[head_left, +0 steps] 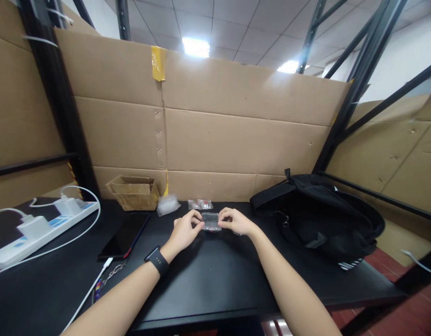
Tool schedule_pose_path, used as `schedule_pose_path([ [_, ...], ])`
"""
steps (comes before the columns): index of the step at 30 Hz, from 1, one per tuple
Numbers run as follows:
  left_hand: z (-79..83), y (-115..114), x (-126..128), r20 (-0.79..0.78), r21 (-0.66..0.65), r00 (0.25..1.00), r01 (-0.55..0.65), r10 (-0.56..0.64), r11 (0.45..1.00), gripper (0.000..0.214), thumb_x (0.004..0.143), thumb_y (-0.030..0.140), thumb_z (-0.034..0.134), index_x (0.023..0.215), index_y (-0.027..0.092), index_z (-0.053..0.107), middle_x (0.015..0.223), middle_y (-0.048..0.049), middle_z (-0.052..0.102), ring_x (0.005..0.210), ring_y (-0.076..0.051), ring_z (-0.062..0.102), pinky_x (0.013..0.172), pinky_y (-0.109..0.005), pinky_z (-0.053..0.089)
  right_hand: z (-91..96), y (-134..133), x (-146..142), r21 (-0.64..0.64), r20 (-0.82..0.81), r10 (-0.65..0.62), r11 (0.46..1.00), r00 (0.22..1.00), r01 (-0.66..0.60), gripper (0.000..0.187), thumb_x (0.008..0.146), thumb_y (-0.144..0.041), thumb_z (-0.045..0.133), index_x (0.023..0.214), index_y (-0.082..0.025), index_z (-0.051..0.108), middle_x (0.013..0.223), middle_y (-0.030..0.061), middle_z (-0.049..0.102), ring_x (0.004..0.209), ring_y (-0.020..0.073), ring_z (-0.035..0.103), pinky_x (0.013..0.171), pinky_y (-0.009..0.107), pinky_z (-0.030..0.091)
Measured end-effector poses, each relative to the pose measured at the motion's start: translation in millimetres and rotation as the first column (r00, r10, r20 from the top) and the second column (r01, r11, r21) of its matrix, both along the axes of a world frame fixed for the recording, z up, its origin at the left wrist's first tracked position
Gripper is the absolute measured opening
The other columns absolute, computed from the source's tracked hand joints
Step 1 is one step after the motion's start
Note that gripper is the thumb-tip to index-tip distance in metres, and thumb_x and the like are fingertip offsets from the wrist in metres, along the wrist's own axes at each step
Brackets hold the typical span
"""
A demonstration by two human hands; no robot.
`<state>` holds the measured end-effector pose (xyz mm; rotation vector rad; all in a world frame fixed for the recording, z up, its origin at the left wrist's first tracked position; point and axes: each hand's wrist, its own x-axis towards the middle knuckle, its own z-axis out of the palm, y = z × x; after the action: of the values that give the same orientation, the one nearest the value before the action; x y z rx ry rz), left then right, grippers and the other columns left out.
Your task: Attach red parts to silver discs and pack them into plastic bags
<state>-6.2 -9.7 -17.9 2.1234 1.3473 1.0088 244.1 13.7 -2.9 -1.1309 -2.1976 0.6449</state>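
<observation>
Between my two hands a small clear plastic bag (211, 220) is held up just over the black table. My left hand (186, 229), with a dark watch (157, 260) on its wrist, pinches the bag's left edge. The right edge is pinched by the fingers of my right hand (236, 221). Something reddish shows low in the bag, too small to make out. Right behind it lie small clear packets (200, 204) with red bits inside. A bundle of clear plastic bags (168, 205) rests to their left.
An open cardboard box (134, 193) stands at the back left, with a phone (123, 236) on a white cable in front. A power strip (44, 235) with chargers lies far left. A black backpack (320, 214) fills the right side. Cardboard panels (236, 140) wall the back.
</observation>
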Motion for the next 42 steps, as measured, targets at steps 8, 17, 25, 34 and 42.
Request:
schedule_pose_path([
  [8, -7.0, -5.9, 3.0, -0.305, 0.197, 0.951, 0.012, 0.050, 0.980, 0.027, 0.088, 0.025, 0.058, 0.115, 0.027, 0.055, 0.107, -0.0026, 0.071, 0.107, -0.024, 0.061, 0.089, -0.040, 0.034, -8.4, -7.9, -15.5, 0.154, 0.181, -0.221, 0.969, 0.958, 0.195, 0.025, 0.080, -0.022, 0.075, 0.104, -0.018, 0.068, 0.107, 0.0066, 0.060, 0.094, 0.0191, 0.059, 0.089, 0.033, 0.048],
  [17, -13.4, -5.5, 1.2, -0.438, 0.221, 0.899, 0.132, -0.023, 0.966, 0.032, 0.091, 0.050, 0.060, 0.111, 0.026, 0.067, 0.132, -0.0094, 0.058, 0.127, -0.032, 0.043, 0.099, -0.050, 0.035, -3.3, -15.6, -19.2, 0.120, 0.431, -0.085, 0.992, 0.899, 0.036, 0.037, 0.080, -0.036, 0.079, 0.115, -0.028, 0.070, 0.130, 0.0093, 0.054, 0.122, 0.0319, 0.046, 0.102, 0.051, 0.039],
  [25, -18.8, 2.6, 3.0, -0.348, 0.183, 0.936, 0.010, 0.055, 0.983, 0.021, 0.096, 0.034, 0.053, 0.090, 0.024, 0.072, 0.123, -0.0067, 0.063, 0.121, -0.029, 0.045, 0.094, -0.048, 0.036, 2.2, -13.6, -17.0, 0.022, 0.358, -0.113, 0.993, 0.927, 0.112, 0.029, 0.103, -0.039, 0.045, 0.100, -0.024, 0.070, 0.126, 0.0086, 0.059, 0.120, 0.0281, 0.049, 0.101, 0.052, 0.037],
  [34, -13.5, -1.6, 4.9, -0.384, 0.241, 0.920, 0.025, 0.071, 0.970, 0.022, 0.096, 0.036, 0.056, 0.088, 0.024, 0.072, 0.117, -0.0080, 0.063, 0.122, -0.031, 0.044, 0.094, -0.048, 0.035, 6.1, -19.7, -25.4, 0.152, 0.252, -0.044, 0.988, 0.967, 0.005, 0.025, 0.084, -0.031, 0.078, 0.106, -0.027, 0.068, 0.113, 0.0036, 0.061, 0.107, 0.0228, 0.054, 0.097, 0.038, 0.039],
  [42, 2.3, 2.8, -10.7, -0.365, 0.352, 0.892, -0.135, 0.268, 0.926, 0.019, 0.096, 0.032, 0.053, 0.090, 0.024, 0.069, 0.115, -0.0087, 0.065, 0.120, -0.032, 0.046, 0.093, -0.047, 0.033, -9.2, -1.0, -18.7, 0.223, 0.407, -0.221, 0.965, 0.886, 0.138, 0.017, 0.086, -0.026, 0.076, 0.103, -0.029, 0.075, 0.111, 0.0036, 0.064, 0.108, 0.0235, 0.059, 0.094, 0.038, 0.037],
])
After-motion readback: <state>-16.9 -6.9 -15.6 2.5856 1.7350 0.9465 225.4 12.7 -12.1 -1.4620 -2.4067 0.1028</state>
